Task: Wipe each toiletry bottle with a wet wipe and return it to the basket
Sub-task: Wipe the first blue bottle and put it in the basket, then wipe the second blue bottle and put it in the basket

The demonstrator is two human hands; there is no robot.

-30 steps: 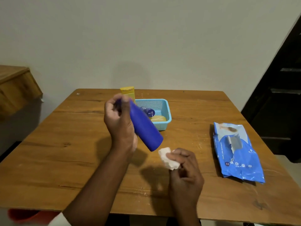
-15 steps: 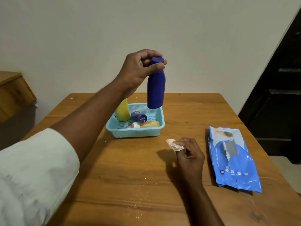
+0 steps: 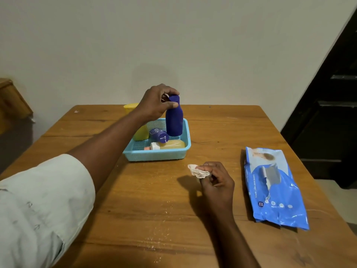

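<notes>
Head view | near: our right hand (image 3: 216, 178) pinches a crumpled wipe (image 3: 198, 171) above the table (image 3: 135, 209), wipes pack (image 3: 274, 188) beside it | further: our left hand (image 3: 157, 102) grips the blue bottle (image 3: 174, 120) by its cap, upright in the basket (image 3: 154, 154) | we judge it rigid, light, smooth; cap hold suits | yellow bottle (image 3: 141, 133), small jar (image 3: 159, 134) and lying bottle (image 3: 170, 145) crowd it

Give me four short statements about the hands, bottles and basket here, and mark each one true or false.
1. The left hand grips the tall blue bottle by its cap. True.
2. The right hand holds nothing. False: it pinches a crumpled wipe.
3. A yellowish bottle lies on its side in the basket. True.
4. The wipes pack sits left of the basket. False: it lies to its right.
</notes>
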